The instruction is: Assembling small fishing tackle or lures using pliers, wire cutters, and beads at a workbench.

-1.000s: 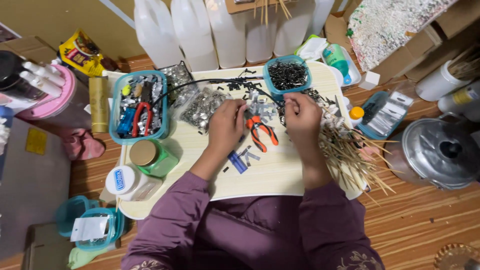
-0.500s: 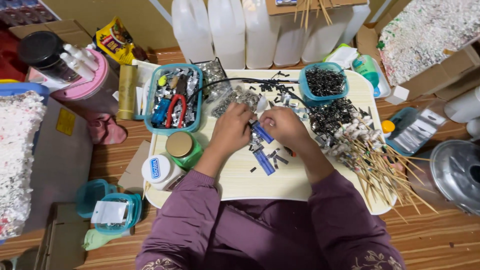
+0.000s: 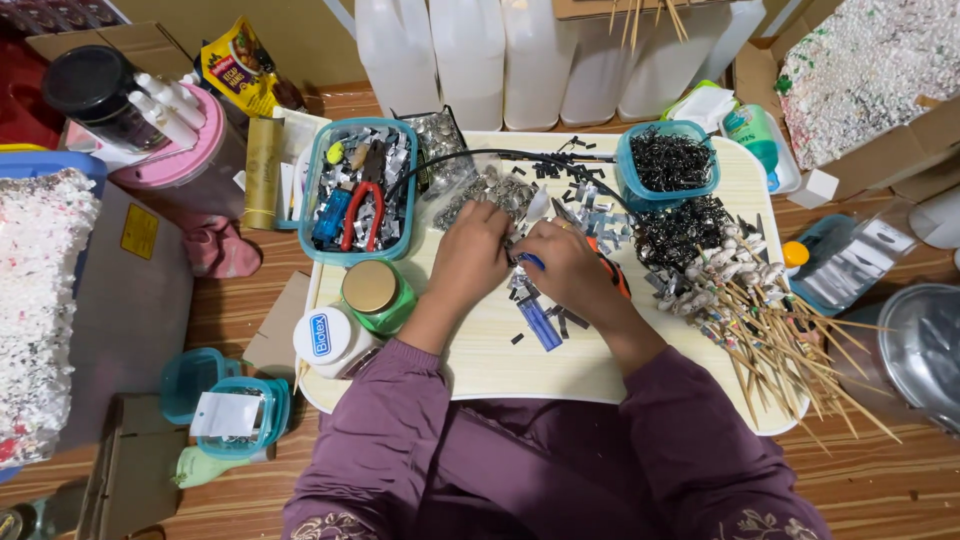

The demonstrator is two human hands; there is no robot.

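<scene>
Purple sleeves reached up from the bottom of the view over a pale table (image 3: 480,370), and both hands met near its middle. The left hand (image 3: 470,250) lay palm down with its fingers curled together toward the right hand (image 3: 560,265), whose fingers were likewise drawn in; between the two sets of fingertips sat a small blue-and-silver strip piece (image 3: 530,261), thin, shiny and short. It looked pinched there, though which fingers pressed on it could not be told. Under the right hand showed the orange handles of a pair of pliers (image 3: 612,275), lying on the table.

Just below the hands, more cut strips (image 3: 545,325) lay loose on the table, flat rectangles in blue, silver and black. To the right, a fan of wooden skewers (image 3: 790,370) tipped with small pale beads spread toward the table's edge. To the left stood a green jar with a gold lid (image 3: 375,292) and a white tub (image 3: 325,340).

Farther off, a heap of silver foil bits (image 3: 490,192) lay beyond the left hand, and a black cable (image 3: 500,155) arced over it. A blue tray (image 3: 362,190) on the left held foil scraps and red-handled pliers. A round blue bowl (image 3: 668,165) of black pieces stood at the far right, with another black heap (image 3: 690,230) beside it. White plastic jugs (image 3: 470,55) lined the back.
</scene>
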